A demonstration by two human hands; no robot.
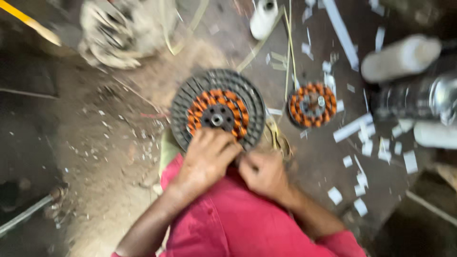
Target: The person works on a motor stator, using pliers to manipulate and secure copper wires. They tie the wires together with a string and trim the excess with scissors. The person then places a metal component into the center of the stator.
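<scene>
Under blurred hands (233,166), stator's (217,110) hidden edge.

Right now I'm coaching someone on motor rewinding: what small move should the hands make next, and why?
Probably steady the large stator with the left hand, which already rests on its near rim, while the right hand draws whatever it pinches at the lower edge snug. The blur hides any wire.

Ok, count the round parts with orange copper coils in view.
2. The large coil disc lies under the left hand, with the right hand beside its near edge. The small coil ring lies apart on the floor, right of it. Others may be hidden.
</scene>
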